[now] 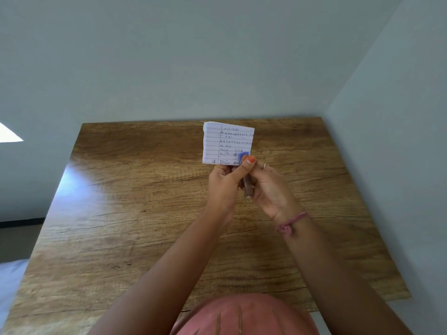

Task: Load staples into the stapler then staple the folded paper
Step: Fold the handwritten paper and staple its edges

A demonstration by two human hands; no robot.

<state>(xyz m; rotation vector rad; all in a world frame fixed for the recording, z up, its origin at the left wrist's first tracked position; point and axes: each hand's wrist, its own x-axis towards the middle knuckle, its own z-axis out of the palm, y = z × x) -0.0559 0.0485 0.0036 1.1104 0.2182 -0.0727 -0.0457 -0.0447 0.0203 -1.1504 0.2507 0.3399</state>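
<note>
The single head-worn wide-angle camera is looking forward and steeply down from above the person's chest, taking in the brown wood-grain table close below and facing the pale grey-green wall corner beyond it.

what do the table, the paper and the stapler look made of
Table: wood or wood-look laminate, grain with a glossy glare patch. Paper: thin ruled notebook sheet, handwritten, matte. Stapler: blue tip looks plastic, the dark body perhaps metal; mostly hidden.

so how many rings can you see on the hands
2. One ring is on a finger of the left hand, and one ring is on a finger of the right hand. Others may be hidden behind curled fingers.
</note>
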